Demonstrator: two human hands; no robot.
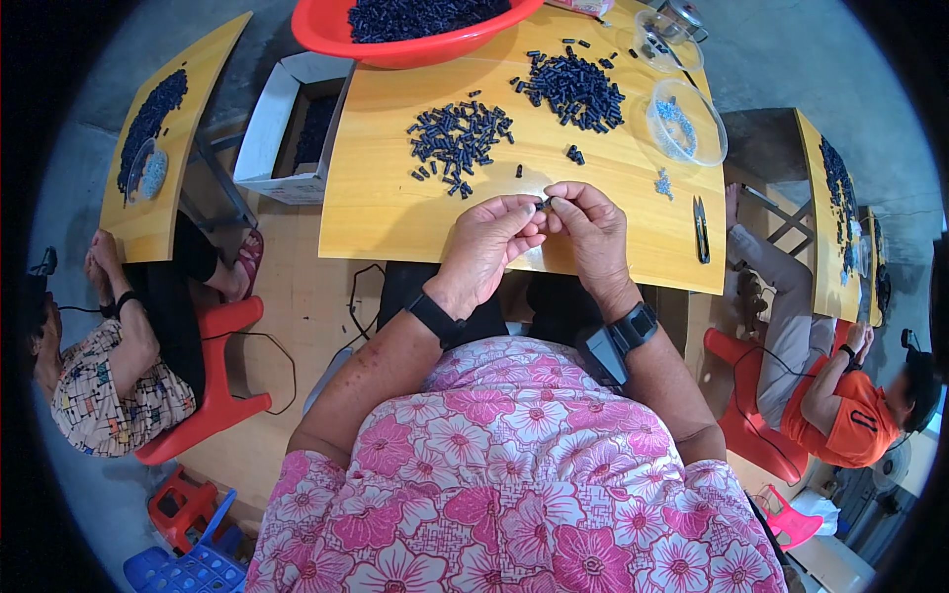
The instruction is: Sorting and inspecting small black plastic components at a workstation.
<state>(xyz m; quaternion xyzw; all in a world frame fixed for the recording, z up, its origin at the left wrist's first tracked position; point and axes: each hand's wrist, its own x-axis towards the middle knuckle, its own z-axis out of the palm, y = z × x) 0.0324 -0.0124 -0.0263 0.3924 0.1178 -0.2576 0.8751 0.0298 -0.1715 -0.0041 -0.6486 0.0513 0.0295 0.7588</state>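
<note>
A small black piece (541, 206) is pinched between the fingertips of the left hand (486, 240) and right hand (596, 232), held together over the bench's (381, 222) near edge, presumably for steadiness; the loose black heap (457, 141) is placed within easy reach.

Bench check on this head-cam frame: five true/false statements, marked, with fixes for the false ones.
1. The left-hand grip and right-hand grip meet at a small dark piece. True.
2. The slim black snips lie by the left edge of the yellow wood-topped table. False: they lie near its right edge.
3. The round red plastic basin holds a mass of small dark parts. True.
4. The round clear plastic tub nearest the snips is empty. False: it holds small pale-blue pieces.
5. The left heap of black tubular parts merges with the right heap. False: bare tabletop separates them.
</note>
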